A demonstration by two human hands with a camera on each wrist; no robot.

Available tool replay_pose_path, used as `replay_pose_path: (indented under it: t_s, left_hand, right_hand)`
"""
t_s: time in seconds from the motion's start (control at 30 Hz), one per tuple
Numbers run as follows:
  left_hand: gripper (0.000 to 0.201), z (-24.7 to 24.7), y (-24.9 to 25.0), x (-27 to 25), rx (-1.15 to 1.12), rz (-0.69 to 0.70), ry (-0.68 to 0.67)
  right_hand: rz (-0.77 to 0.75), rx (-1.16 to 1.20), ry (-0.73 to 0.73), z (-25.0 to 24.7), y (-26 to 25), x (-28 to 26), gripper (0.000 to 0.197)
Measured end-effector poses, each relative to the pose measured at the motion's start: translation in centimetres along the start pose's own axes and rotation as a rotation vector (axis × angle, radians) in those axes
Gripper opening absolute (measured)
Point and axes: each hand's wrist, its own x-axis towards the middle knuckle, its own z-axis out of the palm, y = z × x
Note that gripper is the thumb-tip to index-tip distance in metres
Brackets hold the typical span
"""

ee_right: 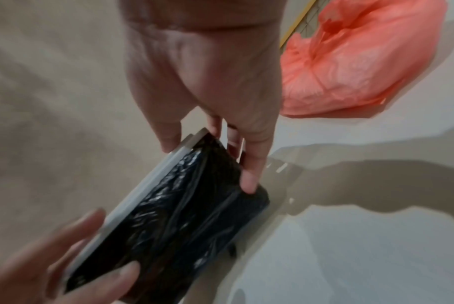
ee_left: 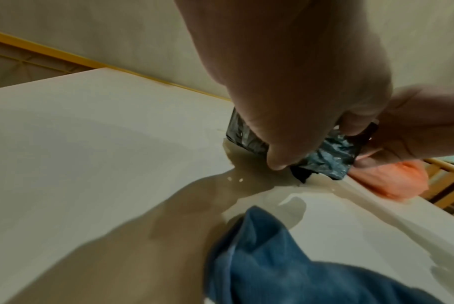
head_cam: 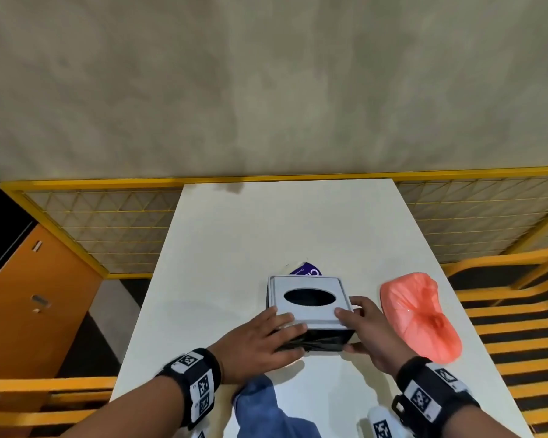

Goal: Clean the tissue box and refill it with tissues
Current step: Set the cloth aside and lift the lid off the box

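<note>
The tissue box [head_cam: 310, 314] stands on the white table [head_cam: 266, 232], a white lid with a dark oval slot over black sides wrapped in shiny film [ee_right: 184, 205]. My left hand [head_cam: 282, 331] grips its near left corner, fingers on the lid edge and front face. My right hand [head_cam: 355, 324] holds the near right corner, thumb on the lid and fingers down the side [ee_right: 249, 181]. A purple tissue pack [head_cam: 307, 270] lies just behind the box, mostly hidden. In the left wrist view my left hand [ee_left: 285, 92] covers most of the box [ee_left: 324, 158].
A crumpled pink plastic bag [head_cam: 421, 314] lies right of the box. A blue cloth [head_cam: 266, 406] hangs at the table's near edge, with a white bottle [head_cam: 380, 422] beside it. Yellow slatted benches [head_cam: 519, 311] flank the table; an orange cabinet [head_cam: 29, 295] stands left.
</note>
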Motion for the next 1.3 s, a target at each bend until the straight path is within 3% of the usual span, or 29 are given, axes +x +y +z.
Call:
replay_pose_path:
  t_s: [0.13, 0.23, 0.4, 0.47, 0.53, 0.7, 0.83, 0.87, 0.93, 1.0, 1.07, 1.2, 1.3]
  left_hand:
    - [0.042, 1.7, 1.3, -1.6, -0.045, -0.06, -0.087]
    - [0.063, 2.1, 2.2, -1.4, -0.155, -0.232, -0.135]
    - [0.062, 1.7, 3.2, 1.4, -0.21, -0.539, -0.153]
    - [0.059, 1.6, 3.3, 2.8, -0.221, -0.673, -0.184]
    - [0.061, 1.7, 3.2, 3.9, -0.237, -0.717, -0.215]
    - [0.064, 1.9, 2.4, 5.2, -0.28, -0.703, -0.315]
    - [0.07, 1.1, 2.6, 5.3, -0.307, -0.759, -0.281]
    - [0.07, 0.7, 3.2, 4.9, -0.318, -0.717, -0.251]
    - [0.066, 0.2, 4.8, 3.0, -0.351, -0.478, -0.236]
    - [0.057, 0.2, 6.6, 0.4, -0.392, -0.207, -0.341]
    - [0.048, 0.6, 7.7, -2.1, -0.413, -0.111, -0.474]
    - [0.023, 0.8, 8.1, -6.5, -0.468, -0.236, -0.563]
    - [0.019, 0.4, 7.7, -10.3, -0.517, -0.361, -0.568]
  right_hand:
    - [-0.06, -0.046, 0.059, 1.4, 1.8, 0.9, 0.047]
    - [-0.116, -0.123, 0.093, 2.0, 2.3, 1.1, 0.048]
    - [-0.332, -0.374, 0.108, 2.7, 2.1, 0.9, 0.05]
    - [-0.371, -0.447, 0.061, 2.7, 2.4, 0.8, 0.062]
    - [-0.349, -0.532, 0.036, 2.7, 2.8, 0.4, 0.077]
    - [-0.38, -0.631, 0.078, 2.5, 3.9, 0.7, 0.076]
    - [-0.358, -0.712, 0.081, 2.7, 4.0, 1.3, 0.073]
    - [-0.363, -0.741, 0.098, 2.7, 4.0, 1.2, 0.074]
    - [-0.398, -0.79, 0.134, 2.6, 3.8, 0.8, 0.076]
    - [-0.428, -0.822, 0.128, 2.3, 3.5, 0.3, 0.078]
    - [-0.44, -0.856, 0.095, 2.2, 3.4, 0.1, 0.08]
    - [-0.464, -0.908, 0.087, 2.4, 3.3, 0.1, 0.076]
    - [-0.466, -0.929, 0.093, 2.4, 3.8, 0.5, 0.074]
